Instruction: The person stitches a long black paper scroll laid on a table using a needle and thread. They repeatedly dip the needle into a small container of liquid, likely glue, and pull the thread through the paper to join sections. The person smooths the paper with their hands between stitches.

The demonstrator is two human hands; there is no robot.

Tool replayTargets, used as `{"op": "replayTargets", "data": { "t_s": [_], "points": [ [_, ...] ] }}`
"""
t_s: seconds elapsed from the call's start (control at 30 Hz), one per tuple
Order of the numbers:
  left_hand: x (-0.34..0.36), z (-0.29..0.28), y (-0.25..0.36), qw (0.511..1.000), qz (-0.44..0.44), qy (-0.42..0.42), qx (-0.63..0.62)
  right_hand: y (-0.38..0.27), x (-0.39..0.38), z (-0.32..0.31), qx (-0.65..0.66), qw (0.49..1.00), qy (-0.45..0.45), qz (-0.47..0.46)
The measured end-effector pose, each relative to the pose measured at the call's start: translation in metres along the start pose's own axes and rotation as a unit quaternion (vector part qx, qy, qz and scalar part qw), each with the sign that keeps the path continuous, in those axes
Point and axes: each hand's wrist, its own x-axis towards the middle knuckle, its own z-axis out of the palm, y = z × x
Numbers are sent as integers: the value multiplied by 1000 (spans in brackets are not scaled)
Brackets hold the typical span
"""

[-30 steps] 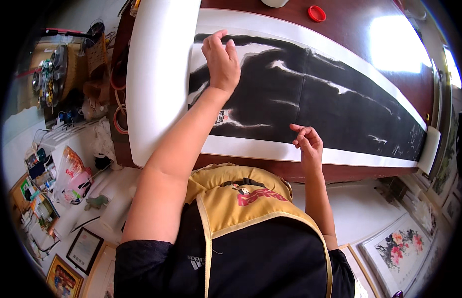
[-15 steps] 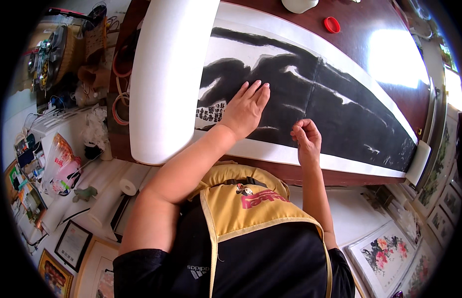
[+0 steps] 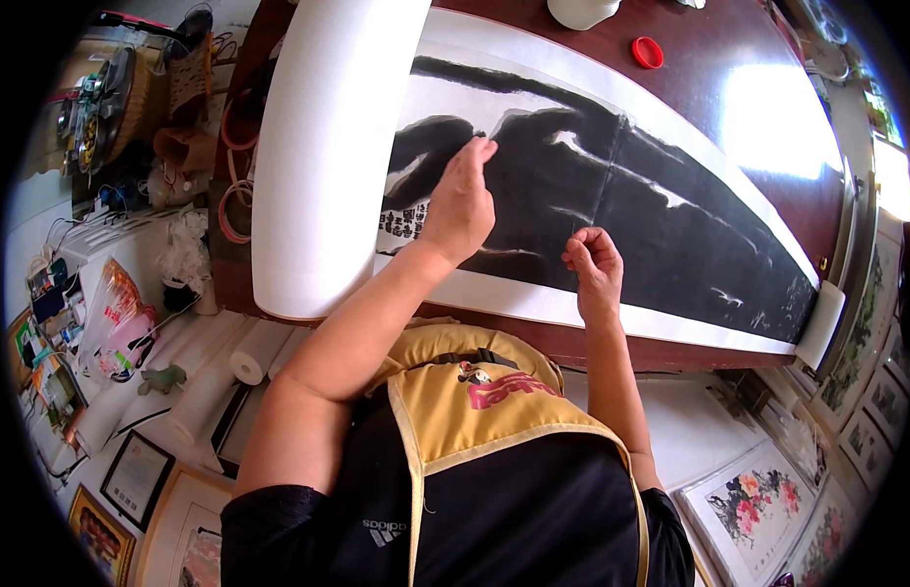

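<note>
A long black ink sheet [image 3: 670, 245] with white streaks and wide white borders lies across the dark red table [image 3: 660, 108]. My left hand [image 3: 460, 210] is at its left part, by a block of written characters [image 3: 401, 223], turned up on its edge with the fingers stretched and close together. It holds nothing that I can see. My right hand [image 3: 598, 272] is over the lower part of the sheet, left of a vertical crease, thumb and fingertips pinched. Whatever is between them is too small to make out. A thick white paper roll [image 3: 323, 166] stands left of my left hand.
At the sheet's right end is a smaller white roll [image 3: 821, 318]. A red ring-shaped lid [image 3: 648, 53] and a white container [image 3: 582, 10] stand at the table's back. Below left lie paper rolls [image 3: 248, 364] and framed pictures [image 3: 139, 477]; a flower painting [image 3: 753, 504] leans lower right.
My left hand has turned from lying flat with fingers spread to standing on its edge, slightly further left. My right hand keeps its pinch and has shifted slightly left.
</note>
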Motion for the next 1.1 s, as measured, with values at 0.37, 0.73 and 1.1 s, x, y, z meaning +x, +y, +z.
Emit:
{"op": "replayTargets", "data": {
  "t_s": [0.37,0.73,1.1],
  "points": [
    [-13,8,-1,998,35,-27,33,2,15,3,-5,999,-31,17],
    [-71,-17,12,999,-7,39,-5,-3,21,41,-368,898,-55,-233],
    [-123,-58,-24,996,70,-40,-29,12,22,94,-548,783,-33,-293]
  ]
}}
